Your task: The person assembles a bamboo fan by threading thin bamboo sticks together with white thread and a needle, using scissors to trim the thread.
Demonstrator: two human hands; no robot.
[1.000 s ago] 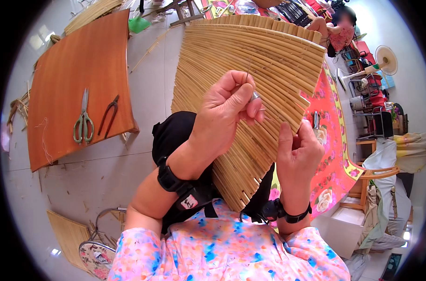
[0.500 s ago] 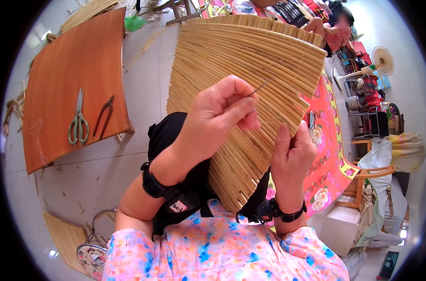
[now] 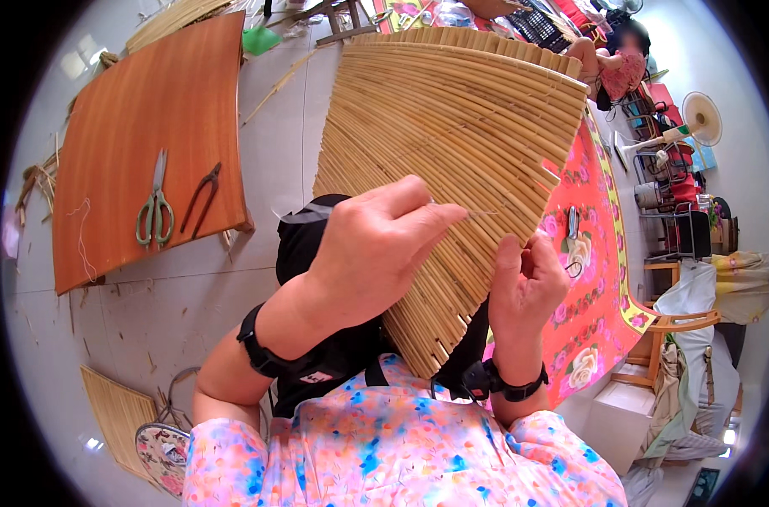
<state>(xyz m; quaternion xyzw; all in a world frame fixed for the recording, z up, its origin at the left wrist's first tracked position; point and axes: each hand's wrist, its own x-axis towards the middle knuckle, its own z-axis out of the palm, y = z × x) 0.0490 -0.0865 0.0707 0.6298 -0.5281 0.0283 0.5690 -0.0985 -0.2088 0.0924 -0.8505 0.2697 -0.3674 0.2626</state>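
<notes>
A fan-shaped mat of bamboo strips [image 3: 426, 118] rests over my lap, bound with stitching across the strips. My left hand [image 3: 376, 241] is closed in a pinch above it. A thin pale thread [image 3: 484, 213] runs from its fingertips toward the mat. Beside that hand's back, a thin grey streak [image 3: 304, 215] is smeared by motion; its kind cannot be made out. My right hand [image 3: 530, 283] grips the mat's right edge, thumb on top and fingers curled at the rim. A small dark curved loop [image 3: 575, 269] shows just beyond its fingers.
Scissors [image 3: 155, 215] and pincers [image 3: 202, 198] lie on a brown wooden board [image 3: 147, 110] at the left, near a loose thread [image 3: 83, 232]. A red floral cloth [image 3: 587, 321] spreads at right. A person [image 3: 621, 72] sits at the far right, beyond a fan [image 3: 701, 118].
My left hand has moved left and down, away from the right hand. The dark needle seen in its fingers before no longer shows clearly. My right hand still grips the mat's edge.
</notes>
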